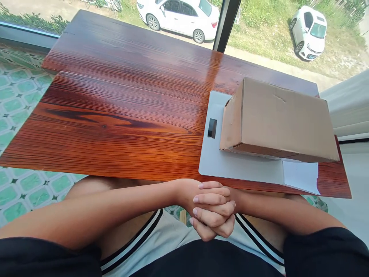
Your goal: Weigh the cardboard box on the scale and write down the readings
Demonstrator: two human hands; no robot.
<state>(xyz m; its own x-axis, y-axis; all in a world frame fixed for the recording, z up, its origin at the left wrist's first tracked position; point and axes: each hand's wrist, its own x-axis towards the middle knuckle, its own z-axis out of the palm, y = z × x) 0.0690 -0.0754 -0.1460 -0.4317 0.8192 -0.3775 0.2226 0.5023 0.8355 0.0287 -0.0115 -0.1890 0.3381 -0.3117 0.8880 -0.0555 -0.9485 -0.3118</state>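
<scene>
My left hand [188,194] and my right hand [227,192] are clasped in front of my lap, just off the table's near edge. Their fingers are interlaced and folded down, and no object shows between them; the palms are hidden. Nearest to them is a flat white scale [206,161] with a small dark display [212,128], lying on the right part of the table. On top of the scale rests a closed brown cardboard box [284,119], covering much of its plate. Neither hand touches the box or the scale.
The glossy reddish-brown wooden table [115,115] has a stepped left end. White paper [301,177] lies by the scale's right end, partly under the box. Behind the table are a window post [226,25] and glass, with two white cars outside. A pale curtain [348,107] hangs at right.
</scene>
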